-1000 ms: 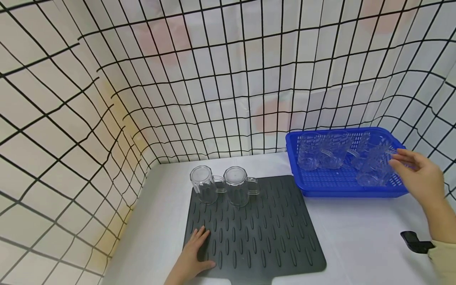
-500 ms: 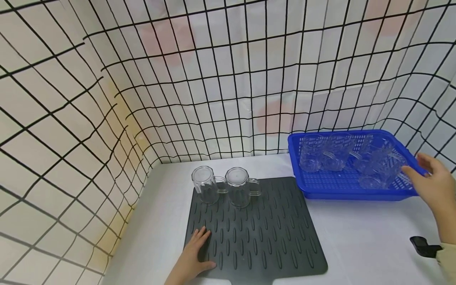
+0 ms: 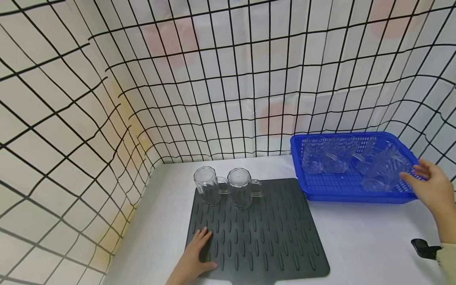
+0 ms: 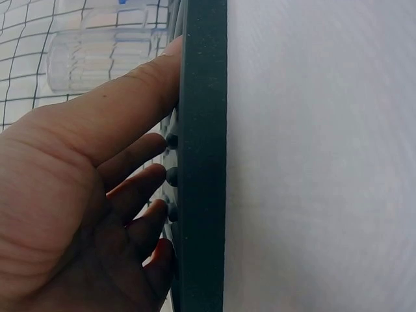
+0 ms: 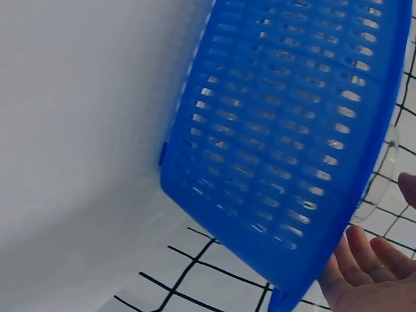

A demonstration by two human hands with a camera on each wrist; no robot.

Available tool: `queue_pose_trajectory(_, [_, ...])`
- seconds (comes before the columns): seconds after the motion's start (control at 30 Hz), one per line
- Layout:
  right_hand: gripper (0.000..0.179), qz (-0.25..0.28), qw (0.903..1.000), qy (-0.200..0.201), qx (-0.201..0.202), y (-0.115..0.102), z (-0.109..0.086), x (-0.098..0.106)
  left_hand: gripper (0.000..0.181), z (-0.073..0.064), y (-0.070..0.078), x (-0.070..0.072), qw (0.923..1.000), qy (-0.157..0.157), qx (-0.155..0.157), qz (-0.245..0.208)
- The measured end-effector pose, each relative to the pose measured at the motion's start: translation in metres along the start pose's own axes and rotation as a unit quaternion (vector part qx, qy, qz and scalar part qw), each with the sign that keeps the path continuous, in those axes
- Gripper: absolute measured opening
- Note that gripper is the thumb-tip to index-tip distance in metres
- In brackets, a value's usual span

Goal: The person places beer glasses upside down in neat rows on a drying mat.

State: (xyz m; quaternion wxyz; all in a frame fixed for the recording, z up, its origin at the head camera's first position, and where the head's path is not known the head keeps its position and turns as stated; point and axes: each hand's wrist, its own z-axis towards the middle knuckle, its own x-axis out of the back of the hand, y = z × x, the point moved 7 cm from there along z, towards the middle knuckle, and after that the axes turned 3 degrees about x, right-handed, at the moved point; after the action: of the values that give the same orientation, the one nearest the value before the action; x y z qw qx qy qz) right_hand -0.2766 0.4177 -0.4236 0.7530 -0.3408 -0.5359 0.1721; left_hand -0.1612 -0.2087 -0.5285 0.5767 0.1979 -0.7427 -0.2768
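My left hand (image 3: 194,257) rests with spread fingers on the near left of a dark ribbed mat (image 3: 267,237). In the left wrist view its thumb and fingertips meet the mat's edge. Two clear glass mugs, a left one (image 3: 208,188) and a right one (image 3: 239,190), stand upside down at the mat's back left, handles to the right. My right hand (image 3: 432,186) is at the right rim of a blue basket (image 3: 338,196), thumb and fingers apart. A glass mug (image 3: 377,178) lies closest to it; in the right wrist view a clear rim shows near the thumb.
More clear glass mugs (image 3: 329,158) sit in the back of the basket. Black wire grid (image 3: 228,99) rises behind and at both sides, backed by pale cloth. A black strap piece (image 3: 425,249) sticks out beside the right sleeve.
My right hand has shifted right and slightly down over the basket's right end. The whole scene slides a little right in view. My left hand and the two standing mugs keep their places.
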Motion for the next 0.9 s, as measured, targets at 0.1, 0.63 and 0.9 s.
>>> queue_pose_trajectory(0.1, [0.075,-0.013,0.9998,-0.012,0.007,0.005,0.001,-0.004,0.094,0.000,0.000,0.000,1.0000,0.001,0.004,0.003])
queue_pose_trajectory(0.63, [0.077,-0.101,0.9932,-0.049,0.029,0.018,0.009,-0.019,0.095,0.000,0.001,0.001,0.9999,-0.003,0.011,-0.001])
queue_pose_trajectory(0.9, [0.057,-0.123,0.9905,-0.034,0.051,0.019,0.009,-0.021,0.095,0.000,0.001,0.001,0.9999,-0.002,0.014,-0.003])
